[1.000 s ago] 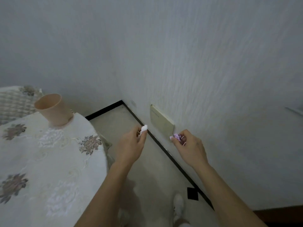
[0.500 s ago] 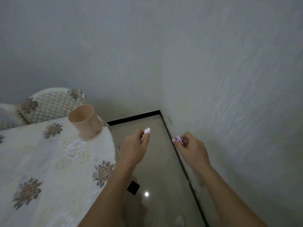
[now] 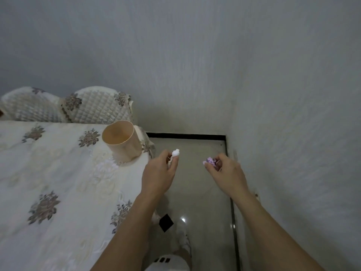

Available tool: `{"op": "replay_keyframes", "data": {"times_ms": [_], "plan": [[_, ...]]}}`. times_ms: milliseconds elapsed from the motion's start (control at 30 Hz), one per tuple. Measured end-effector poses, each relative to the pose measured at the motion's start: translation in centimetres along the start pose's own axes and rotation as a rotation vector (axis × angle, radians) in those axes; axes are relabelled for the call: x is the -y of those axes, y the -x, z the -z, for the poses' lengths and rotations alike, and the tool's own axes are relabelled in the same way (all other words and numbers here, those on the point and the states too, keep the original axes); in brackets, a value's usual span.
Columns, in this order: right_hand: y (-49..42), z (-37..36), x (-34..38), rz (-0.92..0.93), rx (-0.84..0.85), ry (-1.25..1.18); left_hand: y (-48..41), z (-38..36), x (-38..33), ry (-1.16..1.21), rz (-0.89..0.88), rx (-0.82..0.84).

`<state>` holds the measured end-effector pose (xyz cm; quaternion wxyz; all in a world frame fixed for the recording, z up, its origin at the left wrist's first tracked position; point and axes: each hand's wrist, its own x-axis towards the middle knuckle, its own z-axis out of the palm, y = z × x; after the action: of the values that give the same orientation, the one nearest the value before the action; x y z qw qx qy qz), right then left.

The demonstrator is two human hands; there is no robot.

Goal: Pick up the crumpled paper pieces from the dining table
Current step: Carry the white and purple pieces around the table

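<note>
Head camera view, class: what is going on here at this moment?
A person stands beside a dining table covered with a floral cloth, both hands held out over the floor. The left hand pinches a small white crumpled paper piece at its fingertips. The right hand holds a pink crumpled paper piece. A beige cup-shaped bin stands open at the table's corner, just left of the left hand. No other paper shows on the visible part of the table.

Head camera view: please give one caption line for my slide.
Left hand pinching white crumpled paper, right hand pink crumpled paper, beside a beige plastic cup on the floral-clothed table.
</note>
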<state>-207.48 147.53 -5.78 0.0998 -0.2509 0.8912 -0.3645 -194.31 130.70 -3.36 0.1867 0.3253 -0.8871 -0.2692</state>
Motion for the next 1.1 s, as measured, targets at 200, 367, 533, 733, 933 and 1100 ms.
{"op": "replay_keyframes", "data": {"times_ms": [200, 367, 533, 733, 933, 1100], "plan": [[-8.8, -2.6, 1.0, 0.034, 0.08, 0.031, -7.8, -1.8, 1.7, 0.046, 0.038, -0.033], [-17.7, -4.5, 3.5, 0.077, 0.082, 0.058, -16.7, -1.5, 3.2, 0.063, 0.055, -0.055], [-26.3, -6.9, 7.9, 0.114, 0.108, 0.082, -24.7, 0.4, 5.1, 0.086, 0.054, -0.121], [-32.2, -10.6, 12.2, 0.199, 0.189, 0.073, -29.5, 2.4, 8.5, 0.063, 0.114, -0.202], [-35.0, -15.5, 16.3, 0.345, 0.307, 0.077, -29.3, 4.7, 12.6, 0.041, 0.279, -0.285], [-36.0, -19.4, 20.3, 0.511, 0.436, 0.051, -27.7, 6.8, 15.2, -0.016, 0.447, -0.418]]}}
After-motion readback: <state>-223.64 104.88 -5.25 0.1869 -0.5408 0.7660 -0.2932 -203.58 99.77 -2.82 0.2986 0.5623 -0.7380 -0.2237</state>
